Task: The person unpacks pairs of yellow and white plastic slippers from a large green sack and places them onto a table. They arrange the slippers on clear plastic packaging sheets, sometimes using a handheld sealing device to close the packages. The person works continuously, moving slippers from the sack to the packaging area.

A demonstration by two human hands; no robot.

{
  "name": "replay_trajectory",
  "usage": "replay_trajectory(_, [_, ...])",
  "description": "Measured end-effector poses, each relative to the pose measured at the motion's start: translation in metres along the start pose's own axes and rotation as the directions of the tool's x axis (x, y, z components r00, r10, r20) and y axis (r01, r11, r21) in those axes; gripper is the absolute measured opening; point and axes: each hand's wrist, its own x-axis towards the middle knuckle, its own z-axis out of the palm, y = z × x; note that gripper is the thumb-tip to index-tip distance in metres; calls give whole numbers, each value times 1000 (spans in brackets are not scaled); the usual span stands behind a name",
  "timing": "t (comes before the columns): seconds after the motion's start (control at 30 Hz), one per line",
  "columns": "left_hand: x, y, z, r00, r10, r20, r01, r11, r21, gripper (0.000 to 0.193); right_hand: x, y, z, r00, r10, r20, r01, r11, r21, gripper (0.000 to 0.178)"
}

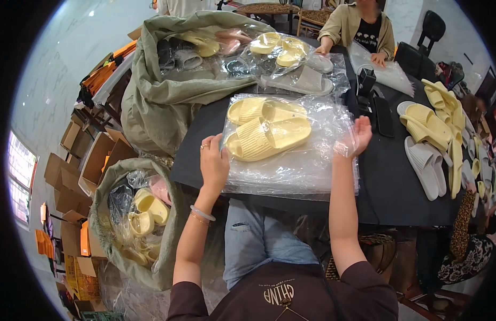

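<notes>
A pair of pale yellow slide slippers lies side by side in a clear plastic bag, on a stack of similar clear bags on the black table. My left hand is at the bag's left edge, fingers bent around the film beside the slippers' toe ends. Over at the right edge, my right hand is raised palm inward with its fingers apart. Loose film from the bag's right end lies across part of that hand. Some left fingertips are hidden behind the bag's edge.
Bagged slippers fill a large green sack behind left and a smaller sack below. A black device on a stand rises at the right. Loose slippers pile beyond it. Across the black table, a person handles clear bags.
</notes>
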Motion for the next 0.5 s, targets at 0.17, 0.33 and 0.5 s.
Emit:
replay_trajectory(0.17, [4,13,21,977,-172,124,203,928,-313,58,9,-39,2,922,-313,226,346,930,-124,25])
replay_trajectory(0.33, [-17,-1,46,948,-158,275,130,985,115,71,30,-67,20,646,595,478,464,190,-865,23])
replay_trajectory(0.5, [-16,2,43,953,-145,266,112,984,136,72,25,11,17,0,469,883,721,612,-325,28])
